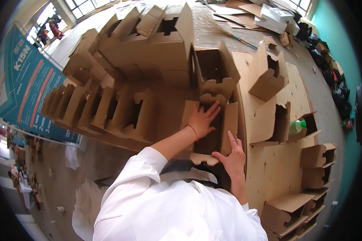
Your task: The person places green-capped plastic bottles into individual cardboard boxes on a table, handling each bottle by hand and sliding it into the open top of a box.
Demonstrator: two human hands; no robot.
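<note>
Big hall w/ grey floor, windows at the far end, a teal wall along one side & a wide flat cardboard sheet [269,168] serving as work surface. All places below are given rel. to the open box [213,128], the half-folded brown carton lying right in front of the person, at the sheet's left edge.

Left hand [202,119] is flat inside the box, fingers spread & pressed on its inner panel; nothing clenched, palm just pushing down. A thin red band sits at that wrist. Right hand [232,154] is at the box's near right corner, index finger stretched up along the right side flap [230,124], thumb at the near end flap [204,159]; loose pinch on the cardboard edge, not a full grasp. White sleeves on both arms.

Left of the box: long row of finished cartons [100,108] standing side by side. Beyond it: a taller stack of cartons [149,44], plus one open carton [215,68] just behind, touching. Right of it: more open cartons on the sheet, one holding a green-capped bottle [297,126]. Near right, well apart: a cluster of small folded boxes [305,201]. Far left: a teal banner [32,84]. Far beyond, right: black bags [334,80] along the wall.
</note>
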